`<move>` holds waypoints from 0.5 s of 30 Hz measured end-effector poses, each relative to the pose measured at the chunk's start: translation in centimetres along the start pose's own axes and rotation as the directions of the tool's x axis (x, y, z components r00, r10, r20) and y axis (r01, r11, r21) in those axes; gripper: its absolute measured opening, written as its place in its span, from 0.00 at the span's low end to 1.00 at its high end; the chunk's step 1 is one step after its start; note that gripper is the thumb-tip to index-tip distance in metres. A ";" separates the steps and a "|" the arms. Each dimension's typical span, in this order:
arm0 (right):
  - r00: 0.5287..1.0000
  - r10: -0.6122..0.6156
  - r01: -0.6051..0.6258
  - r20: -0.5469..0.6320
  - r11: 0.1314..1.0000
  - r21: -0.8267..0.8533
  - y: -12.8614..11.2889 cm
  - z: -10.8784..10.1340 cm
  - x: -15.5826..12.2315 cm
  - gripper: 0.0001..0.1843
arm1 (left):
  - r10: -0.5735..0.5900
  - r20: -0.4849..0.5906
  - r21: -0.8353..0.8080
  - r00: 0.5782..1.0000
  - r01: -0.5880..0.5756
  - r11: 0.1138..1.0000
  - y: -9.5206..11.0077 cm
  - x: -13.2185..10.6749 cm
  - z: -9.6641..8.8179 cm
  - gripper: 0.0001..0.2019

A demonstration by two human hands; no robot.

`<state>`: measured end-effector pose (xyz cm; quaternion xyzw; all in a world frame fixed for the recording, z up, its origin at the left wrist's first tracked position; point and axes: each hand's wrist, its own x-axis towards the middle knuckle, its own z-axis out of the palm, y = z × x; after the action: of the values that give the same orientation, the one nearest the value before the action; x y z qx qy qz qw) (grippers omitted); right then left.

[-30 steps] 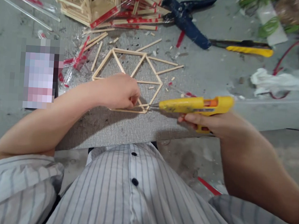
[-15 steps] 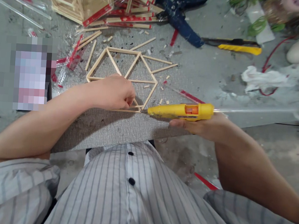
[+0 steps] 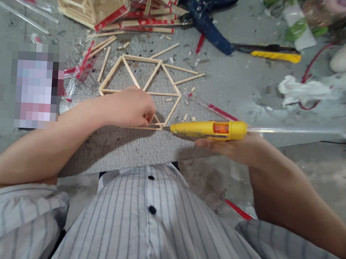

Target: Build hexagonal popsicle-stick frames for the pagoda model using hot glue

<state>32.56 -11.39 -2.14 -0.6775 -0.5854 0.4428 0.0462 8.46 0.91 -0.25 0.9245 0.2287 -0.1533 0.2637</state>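
A flat hexagon frame of thin wooden sticks (image 3: 141, 75) lies on a grey textured board (image 3: 131, 146). My left hand (image 3: 131, 107) rests on the frame's near side, fingers pinched shut on a stick at the near right corner. My right hand (image 3: 233, 147) grips a yellow glue gun (image 3: 209, 129) with a clear glue stick poking out its back. The gun's nozzle touches the frame's near right corner, right beside my left fingertips.
A pile of wooden sticks in red-printed wrappers (image 3: 144, 18) and a stick structure (image 3: 87, 3) lie at the back. A blue clamp (image 3: 210, 20), a yellow-handled knife (image 3: 271, 53), white crumpled paper (image 3: 301, 90) and a red wire (image 3: 314, 68) sit to the right. A blurred patch (image 3: 36, 86) is on the left.
The glue gun moved left and its nozzle came down to the frame's near right corner. My left hand stayed pinched on the stick.
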 end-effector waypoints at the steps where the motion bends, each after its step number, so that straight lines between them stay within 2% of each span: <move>1: 1.000 0.020 -0.020 0.003 0.999 -0.031 -0.1 0.0 0.0 0.30 | 0.013 -0.010 0.002 1.000 -0.013 1.000 0.0 0.1 0.1 0.09; 6: 1.000 -0.008 0.006 -0.015 0.997 -0.081 -0.3 -0.1 0.0 0.33 | 0.012 -0.016 0.026 1.000 -0.011 1.000 0.2 0.1 0.1 0.08; 11: 0.997 -0.013 0.013 -0.081 1.000 0.002 -0.5 0.2 -0.2 0.26 | -0.013 0.015 0.067 1.000 0.012 0.998 0.5 0.1 -0.1 0.09; 15: 0.989 -0.042 0.048 -0.141 0.998 0.037 0.4 0.4 -0.3 0.26 | -0.005 0.031 0.087 1.000 0.003 0.996 0.4 0.2 0.1 0.09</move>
<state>32.61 -11.94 -2.48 -0.6926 -0.5867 0.4047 0.1111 8.81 0.58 -0.20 0.9321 0.2196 -0.1779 0.2266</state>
